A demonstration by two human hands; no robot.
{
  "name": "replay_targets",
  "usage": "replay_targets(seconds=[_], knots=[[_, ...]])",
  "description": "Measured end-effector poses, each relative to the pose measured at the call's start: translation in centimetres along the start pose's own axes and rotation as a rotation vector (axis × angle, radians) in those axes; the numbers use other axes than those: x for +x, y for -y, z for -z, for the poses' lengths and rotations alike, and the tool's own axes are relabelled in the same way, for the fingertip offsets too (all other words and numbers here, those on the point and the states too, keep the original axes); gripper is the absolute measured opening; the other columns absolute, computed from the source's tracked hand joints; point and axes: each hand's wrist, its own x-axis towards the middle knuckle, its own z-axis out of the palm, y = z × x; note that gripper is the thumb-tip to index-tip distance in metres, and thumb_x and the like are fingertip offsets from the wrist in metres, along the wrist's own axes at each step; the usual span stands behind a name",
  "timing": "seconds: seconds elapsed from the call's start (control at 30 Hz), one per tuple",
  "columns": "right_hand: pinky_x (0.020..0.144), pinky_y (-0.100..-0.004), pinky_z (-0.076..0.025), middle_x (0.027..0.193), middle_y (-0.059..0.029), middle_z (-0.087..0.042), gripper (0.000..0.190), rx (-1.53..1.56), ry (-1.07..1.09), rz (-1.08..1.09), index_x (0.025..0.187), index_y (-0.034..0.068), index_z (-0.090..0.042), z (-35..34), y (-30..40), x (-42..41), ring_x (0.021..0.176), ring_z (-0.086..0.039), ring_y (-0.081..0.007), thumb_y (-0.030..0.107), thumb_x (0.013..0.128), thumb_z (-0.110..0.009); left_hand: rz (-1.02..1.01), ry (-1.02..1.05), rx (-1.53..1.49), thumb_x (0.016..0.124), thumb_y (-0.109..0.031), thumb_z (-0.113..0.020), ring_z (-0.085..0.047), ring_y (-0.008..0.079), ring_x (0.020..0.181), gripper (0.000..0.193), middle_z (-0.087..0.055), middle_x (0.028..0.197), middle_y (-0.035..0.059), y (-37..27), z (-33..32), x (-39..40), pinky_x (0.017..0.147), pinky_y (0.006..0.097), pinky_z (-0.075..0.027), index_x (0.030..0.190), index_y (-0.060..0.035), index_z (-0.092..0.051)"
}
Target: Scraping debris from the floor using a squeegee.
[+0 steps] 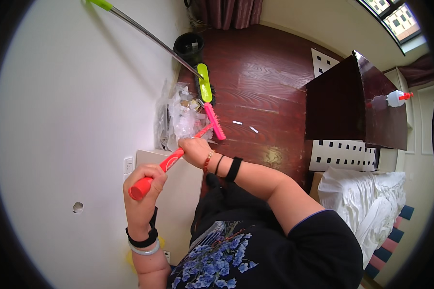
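Note:
A rubber broom with a red handle (172,161) and a pink toothed head (214,121) slants across the view. My left hand (144,180) is wrapped around the handle near its capped end. Farther down the handle, my right hand (196,151) also grips it. The broom head is low over the dark red wood floor (253,90), beside a heap of clear plastic bags and litter (184,119); whether it touches the floor I cannot tell. Two small white strips (237,123) lie on the boards right of the head.
A green flat mop (204,83) leans on the white wall (76,126), next to a black bin (188,47). At right stands a dark wooden cabinet (332,104) with a red-topped white bottle (396,98). White bedding (358,202) is nearer. A low white cabinet (179,206) adjoins my left.

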Motion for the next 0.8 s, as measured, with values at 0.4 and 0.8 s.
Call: replay_targets(seconds=[0.4, 0.8], knots=[[0.067, -0.0437, -0.05, 0.08, -0.0135, -0.064, 0.01, -0.284, 0.154, -0.091, 0.078, 0.007, -0.061, -0.7, -11.4, -6.1, 0.079, -0.064, -0.0321, 0.016, 0.079, -0.057, 0.242, 0.016, -0.362, 0.087, -0.006, -0.062, -0.056, 0.0097, 0.068, 0.006, -0.059, 0.096, 0.0057, 9.4, -7.3, -2.0, 0.061, 0.0203, -0.042, 0.083, -0.0023, -0.06], [0.065, -0.0442, -0.049, 0.076, -0.0155, -0.062, 0.011, 0.001, 0.05, 0.038, 0.078, 0.005, -0.057, -3.3, -4.1, -2.6, 0.075, -0.063, -0.0349, 0.016, 0.079, -0.058, 0.088, 0.031, -0.007, 0.08, 0.004, -0.061, -0.054, 0.0132, 0.072, 0.008, -0.06, 0.084, 0.0078, 2.2, -2.3, -1.1, 0.066, 0.0248, -0.043, 0.077, 0.002, -0.054]])
